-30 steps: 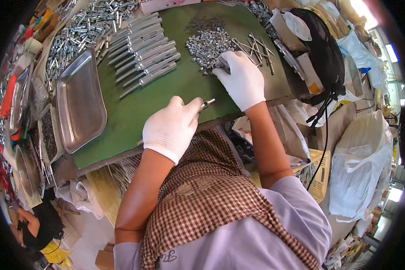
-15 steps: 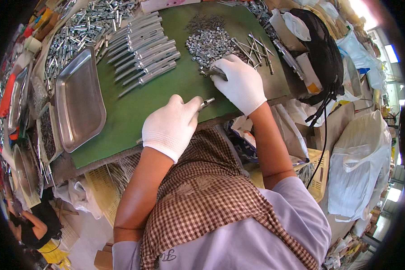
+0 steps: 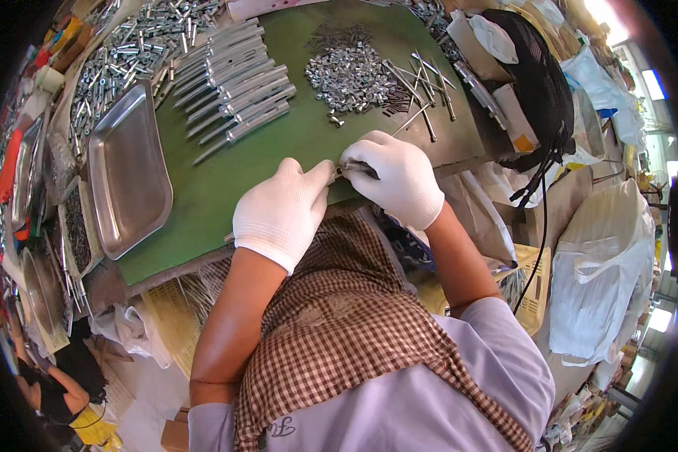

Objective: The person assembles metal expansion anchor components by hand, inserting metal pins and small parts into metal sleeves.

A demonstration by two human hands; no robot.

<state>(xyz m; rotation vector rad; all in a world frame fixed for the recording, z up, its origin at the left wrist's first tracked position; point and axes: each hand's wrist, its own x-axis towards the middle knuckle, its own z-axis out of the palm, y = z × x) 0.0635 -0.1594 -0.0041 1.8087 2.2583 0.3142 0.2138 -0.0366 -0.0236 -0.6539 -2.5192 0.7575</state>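
My left hand (image 3: 280, 209), in a white knit glove, is closed around a slim silver metal rod. One end of that rod (image 3: 230, 237) sticks out by the wrist, the other beyond the fingertips. At that far end my gloved right hand (image 3: 401, 179) pinches a small grey metal piece, mostly hidden by thumb and fingers. Both hands meet just above the front edge of the green work mat (image 3: 203, 218). Beyond them lie a heap of small silver nut-like parts (image 3: 350, 75), short dark pins (image 3: 397, 100) and loose thin rods (image 3: 429, 87).
A row of pointed metal shafts (image 3: 241, 102) lies at the back left, beside a stainless tray (image 3: 132, 173). Past the tray spreads a large pile of metal sleeves (image 3: 120, 68). A black mesh bag (image 3: 535, 83) with a hanging cord stands at right. Another person's arm (image 3: 68, 384) shows lower left.
My right hand has come away from the heap of small parts, toward me and slightly left, to the rod's end. The left hand keeps its hold on the rod, nearly unmoved.
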